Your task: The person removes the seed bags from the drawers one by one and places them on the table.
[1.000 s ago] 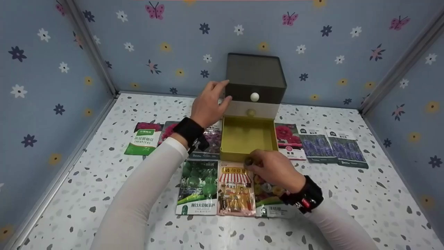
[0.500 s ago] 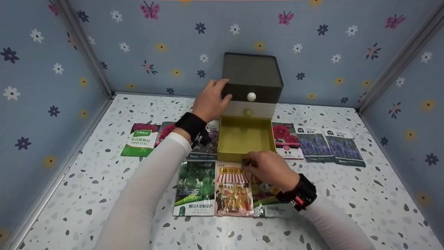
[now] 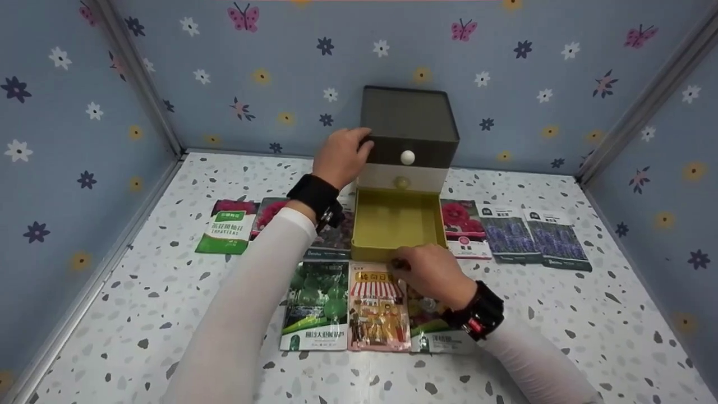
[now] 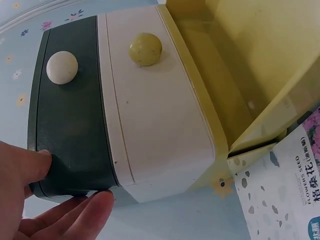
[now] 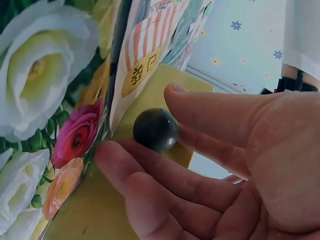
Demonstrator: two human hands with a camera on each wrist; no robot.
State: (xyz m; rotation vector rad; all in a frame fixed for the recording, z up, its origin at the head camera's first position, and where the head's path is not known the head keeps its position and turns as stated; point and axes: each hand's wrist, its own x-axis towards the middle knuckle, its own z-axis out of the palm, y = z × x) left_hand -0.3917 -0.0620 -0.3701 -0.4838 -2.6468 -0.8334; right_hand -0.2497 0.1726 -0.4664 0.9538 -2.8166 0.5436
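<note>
A small chest of drawers (image 3: 404,177) with dark, white and yellow tiers stands near the back wall. Its bottom yellow drawer (image 3: 398,219) is pulled out, and the inside looks bare. My left hand (image 3: 341,157) grips the upper left corner of the chest, thumb on the dark front and fingers along the side. At the yellow drawer's front, my right hand (image 3: 433,274) has thumb and fingers around the round dark knob (image 5: 155,130). Beneath that hand lie a flower seed packet (image 5: 45,75) and an orange packet with a striped awning (image 3: 380,308).
A green seed packet (image 3: 315,308) lies left of the orange one. Left of the drawer is an impatiens packet (image 3: 225,227), with others partly under my left arm. To the right lie a red-flower packet (image 3: 464,227) and two purple-flower packets (image 3: 510,235). Patterned walls enclose the speckled table.
My left hand and wrist have shifted slightly up and right along the chest. The right hand stays at the knob, and the drawer stays pulled out. The head view has shifted a little.
</note>
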